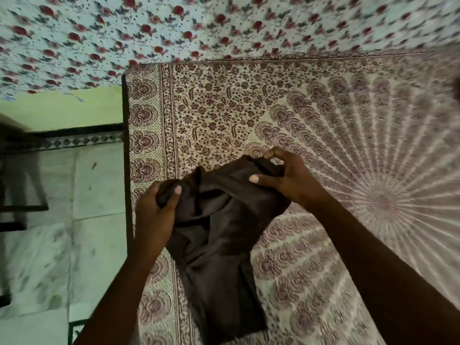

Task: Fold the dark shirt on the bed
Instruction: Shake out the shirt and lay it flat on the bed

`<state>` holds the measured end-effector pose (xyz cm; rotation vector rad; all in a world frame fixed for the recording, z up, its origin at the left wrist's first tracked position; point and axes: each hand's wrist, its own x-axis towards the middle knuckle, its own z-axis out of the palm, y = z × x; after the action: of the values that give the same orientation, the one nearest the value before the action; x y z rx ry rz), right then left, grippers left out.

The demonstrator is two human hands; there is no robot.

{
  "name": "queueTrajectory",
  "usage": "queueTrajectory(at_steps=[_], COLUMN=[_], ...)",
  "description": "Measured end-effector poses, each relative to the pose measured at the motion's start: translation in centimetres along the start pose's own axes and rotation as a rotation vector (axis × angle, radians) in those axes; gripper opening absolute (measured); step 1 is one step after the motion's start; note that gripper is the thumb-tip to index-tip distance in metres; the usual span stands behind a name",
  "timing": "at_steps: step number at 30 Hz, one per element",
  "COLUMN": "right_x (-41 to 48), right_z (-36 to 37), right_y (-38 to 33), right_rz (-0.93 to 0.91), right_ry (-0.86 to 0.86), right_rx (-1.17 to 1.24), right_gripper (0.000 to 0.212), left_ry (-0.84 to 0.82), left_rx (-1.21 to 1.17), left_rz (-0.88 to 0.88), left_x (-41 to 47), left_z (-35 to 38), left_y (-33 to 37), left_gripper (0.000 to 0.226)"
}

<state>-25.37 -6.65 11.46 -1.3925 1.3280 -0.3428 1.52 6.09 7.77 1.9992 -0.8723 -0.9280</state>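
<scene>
Nearest the viewer, the lower end of the dark shirt trails in a long narrow strip over the bedspread; it is soft matte brown cloth, creased lengthwise. Its upper part is bunched and lifted between the two hands, with deep loose folds sagging between them.

The left hand has its fingers curled round a wad of the shirt's cloth, thumb laid over it. The right hand grips the shirt's top edge with its fingers bent over the fabric and its thumb stretched along the front.

Just left of the left hand runs the bed's edge — a straight dark line, very close to the shirt. Past it lie pale, stained floor tiles and a dark piece of furniture, blurred. To the right of the right hand and beyond it the bedspread lies flat and wide, a thin printed cotton with a radiating maroon mandala and a flowered border.

Farther off — beyond both hands — hangs a pale cloth with red roses, and under it at the left a green wall.
</scene>
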Motion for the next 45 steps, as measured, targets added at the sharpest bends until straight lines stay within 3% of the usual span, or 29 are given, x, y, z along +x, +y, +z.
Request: queueTrajectory(at_steps=[3,5,13,17,21,26,31,34,39,41,45], right_x=[-6.5,-10.6,-21.8,-25.6,-29.0,-32.8,-35.2,-36.8,-40.6,-41.7,-43.1], right_z=[-3.5,-6.1,-15.9,-20.9,-26.0,-33.6,-39.4,-42.6,-46.4,-47.3,-48.9], right_y=[-3.7,-5.2,-9.3,-8.6,-7.1,-4.6,-2.8,-1.5,0.7,1.7,3.5], right_rz=[-0.013,-0.027,0.01,-0.129,-0.243,-0.409,-0.474,-0.507,-0.543,-0.548,-0.506], right_ry=[0.043,0.053,0.089,0.222,0.199,0.146,0.15,0.207,0.157,0.153,0.302], right_rx=[-0.164,-0.304,-0.81,-0.798,-0.711,-0.75,-0.874,-0.823,-0.555,-0.61,-0.783], right_gripper=[0.076,0.089,0.062,0.041,0.033,0.046,0.032,0.026,0.026,0.031,0.026], left_ry=[0.124,0.199,0.274,0.293,0.379,0.51,0.596,0.581,0.438,0.435,0.446], left_rx=[0.067,0.054,0.311,0.34,0.294,0.431,0.665,0.695,0.486,0.483,0.539], left_rz=[0.128,0.217,0.549,0.649,0.664,0.658,0.705,0.744,0.691,0.679,0.658], left_x=[-4.1,-7.0,-15.3,-19.4,-24.1,-29.4,-34.0,-36.6,-39.8,-41.2,-43.4], left_z=[-2.6,-4.2,-7.1,-5.5,-2.5,1.3,3.4,4.8,6.0,6.6,7.3], left_y=[3.3,5.5,12.3,15.8,19.7,24.5,28.1,30.0,32.1,32.2,31.6], left_gripper=[0.035,0.028,0.02,0.021,0.027,0.03,0.028,0.025,0.022,0.018,0.033])
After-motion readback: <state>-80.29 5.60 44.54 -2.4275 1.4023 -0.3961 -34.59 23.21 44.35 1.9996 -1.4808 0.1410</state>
